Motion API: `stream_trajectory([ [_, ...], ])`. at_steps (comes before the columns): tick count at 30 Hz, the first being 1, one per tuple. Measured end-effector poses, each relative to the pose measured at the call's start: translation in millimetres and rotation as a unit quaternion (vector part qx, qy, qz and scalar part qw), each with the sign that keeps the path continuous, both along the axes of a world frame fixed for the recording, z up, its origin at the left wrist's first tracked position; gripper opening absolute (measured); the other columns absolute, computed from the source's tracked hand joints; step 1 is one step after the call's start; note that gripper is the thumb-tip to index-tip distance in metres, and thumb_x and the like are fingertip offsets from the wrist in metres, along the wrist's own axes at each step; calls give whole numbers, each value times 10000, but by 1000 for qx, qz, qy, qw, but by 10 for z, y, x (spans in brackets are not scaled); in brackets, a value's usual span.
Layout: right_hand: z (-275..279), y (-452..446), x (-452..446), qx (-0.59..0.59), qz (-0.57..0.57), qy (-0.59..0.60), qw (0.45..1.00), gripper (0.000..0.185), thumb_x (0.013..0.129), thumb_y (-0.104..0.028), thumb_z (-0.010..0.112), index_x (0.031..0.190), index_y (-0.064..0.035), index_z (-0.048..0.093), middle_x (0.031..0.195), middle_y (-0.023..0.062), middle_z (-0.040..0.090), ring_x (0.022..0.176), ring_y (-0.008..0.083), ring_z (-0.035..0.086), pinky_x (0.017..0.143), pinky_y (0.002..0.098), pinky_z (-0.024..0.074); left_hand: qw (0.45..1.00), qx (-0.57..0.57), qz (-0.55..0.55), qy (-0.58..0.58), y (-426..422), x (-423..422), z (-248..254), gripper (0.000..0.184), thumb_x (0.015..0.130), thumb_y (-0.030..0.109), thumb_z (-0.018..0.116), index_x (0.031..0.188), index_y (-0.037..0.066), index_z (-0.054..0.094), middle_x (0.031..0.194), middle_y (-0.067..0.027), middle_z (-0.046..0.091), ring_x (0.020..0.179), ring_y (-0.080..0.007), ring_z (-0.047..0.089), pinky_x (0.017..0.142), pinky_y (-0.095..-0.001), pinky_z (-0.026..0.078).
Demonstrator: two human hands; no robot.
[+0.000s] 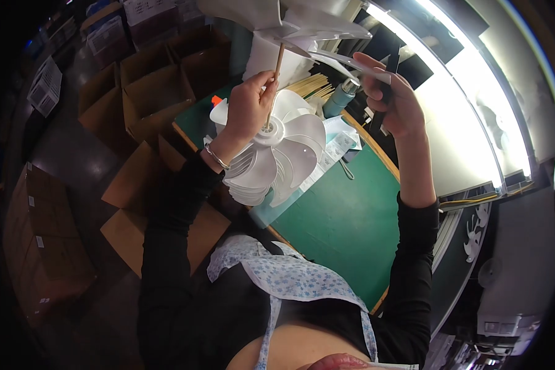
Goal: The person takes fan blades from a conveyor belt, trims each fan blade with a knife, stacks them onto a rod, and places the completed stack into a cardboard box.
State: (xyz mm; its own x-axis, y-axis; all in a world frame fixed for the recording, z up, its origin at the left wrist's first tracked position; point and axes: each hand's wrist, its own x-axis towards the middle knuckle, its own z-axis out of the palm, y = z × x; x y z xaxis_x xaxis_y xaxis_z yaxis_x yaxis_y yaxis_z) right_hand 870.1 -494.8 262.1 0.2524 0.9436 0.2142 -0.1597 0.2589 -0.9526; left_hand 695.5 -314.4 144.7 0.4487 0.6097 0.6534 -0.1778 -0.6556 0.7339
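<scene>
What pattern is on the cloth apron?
The pale cloth apron has small blue flowers, head view.

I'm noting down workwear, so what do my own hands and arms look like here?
Both hands, left and right, are without gloves. The arms wear plain black long sleeves, the right one ending further from the hand than the left. A thin silver-coloured bracelet circles the left wrist; I see none on the right.

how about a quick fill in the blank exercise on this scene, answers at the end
The left hand grips a thin wooden ____. 
The stacked fan blades below it are coloured ____. 
The tabletop is coloured ____. 
The apron has a pattern of small blue ____.

Missing words: stick; white; green; flowers.
</scene>
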Motion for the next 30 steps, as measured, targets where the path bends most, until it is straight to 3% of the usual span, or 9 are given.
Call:
stream_trajectory([
  [3, 120, 3, -309, -12, -118, -164, 979, 337, 919, -125, 516, 1223, 7, 575, 740, -2, 542, 571, 41, 445, 480, 170, 325, 998, 47, 25, -28, 61, -28, -15, 164, 858, 87, 609, 1015, 44, 619, 759, -138, 653, 581, -253, 634, 536, -304, 467],
  [6, 70, -43, -500, -15, -136, -327, 935, 297, 905, -116, 554, 1183, -37, 624, 684, -34, 529, 545, 30, 452, 491, 175, 343, 994, 103, 34, -19, 111, -109, -86, 185, 791, 52, 645, 973, 28, 623, 779, -126, 659, 655, -254, 644, 591, -297, 490],
  [9, -103, 8, -702, 22, -147, -351, 924, 298, 901, -126, 568, 1182, -45, 626, 683, -9, 570, 574, 27, 496, 513, 179, 378, 988, 141, 10, -62, 374, -152, -408, 202, 749, 26, 684, 942, 8, 628, 856, -103, 669, 728, -235, 647, 646, -297, 510],
  [12, -99, -12, -821, 14, -135, -379, 915, 318, 891, -146, 591, 1188, -37, 619, 672, 7, 592, 596, 29, 526, 537, 192, 414, 998, 44, 28, -37, 207, -287, -361, 215, 921, 160, 603, 1081, 27, 658, 776, -8, 658, 557, -44, 503, 498, -200, 394],
  [16, -26, -61, -828, -34, -118, -384, 915, 334, 878, -148, 610, 1189, -29, 614, 646, 6, 593, 599, 44, 543, 568, 218, 445, 995, 69, 43, -52, 237, -205, -465, 193, 916, 164, 613, 1042, 28, 666, 695, 27, 605, 504, -14, 394, 464, -191, 331],
  [21, -326, -144, -992, -32, -157, -476, 865, 350, 848, -112, 638, 1194, -60, 612, 664, 58, 610, 619, 86, 589, 606, 246, 471, 998, 49, 11, -41, 121, -334, -375, 178, 891, 149, 632, 1001, 9, 652, 728, -49, 624, 577, -88, 535, 517, -249, 424],
  [24, -551, -154, -979, -71, -145, -409, 898, 367, 855, -100, 623, 1219, -69, 595, 728, 75, 633, 656, 98, 610, 640, 260, 480, 979, 170, 107, 31, 119, -504, -688, 250, 779, 102, 649, 1010, 12, 619, 895, -127, 663, 766, -251, 656, 688, -331, 519],
  [27, -832, -113, -795, -84, -142, -368, 915, 370, 875, -93, 586, 1245, -102, 585, 710, 16, 547, 611, 69, 460, 602, 233, 413, 990, 131, 47, -14, -356, -963, -797, 294, 746, 87, 693, 1029, 30, 638, 910, -110, 664, 704, -284, 638, 619, -334, 514],
  [30, -1044, -150, -702, -115, -137, -330, 927, 371, 887, -91, 566, 1256, -125, 583, 690, -18, 461, 609, 66, 351, 581, 208, 356, 953, 268, 86, 114, -759, -1282, -849, 269, 730, 84, 725, 991, 58, 665, 857, -60, 648, 664, -244, 629, 556, -323, 481],
])
